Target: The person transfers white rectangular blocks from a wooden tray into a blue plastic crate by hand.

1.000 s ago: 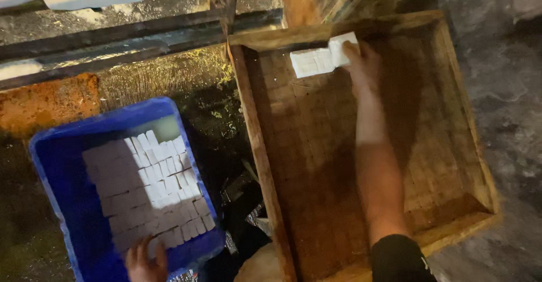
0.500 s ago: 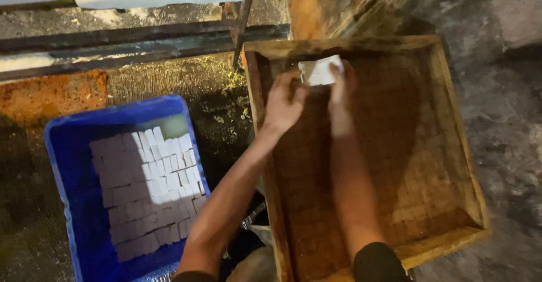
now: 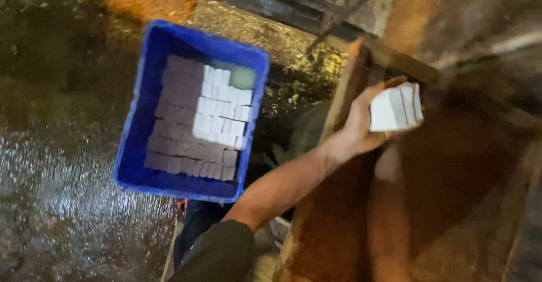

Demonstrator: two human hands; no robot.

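My left grip (image 3: 361,127) is curled around one end of a short row of white blocks (image 3: 395,108), thumb over the top near the upper middle-right of the frame, palm pressed to the row's left end; the fingers underneath are hidden by the blocks themselves. The row lies right of my palm, touching it, and sticks out toward the right edge of the frame. Its long axis runs roughly left to right, tilted slightly upward on the right, and thin seams between the blocks stand nearly upright across it.

My right hand (image 3: 389,166) is only a pale blur just below the row, with the forearm smeared down toward the bottom edge; I cannot tell whether it is open, closed or touching the blocks.

The row hangs over the upper left part of the wooden tray (image 3: 339,107), whose brown floor is motion-blurred and cut off at the right and bottom.

Well apart, in the left centre of the frame, a blue plastic crate (image 3: 141,112) sits on wet ground (image 3: 56,203), holding tight rows of more white blocks (image 3: 220,107); those on its left side lie in shadow.
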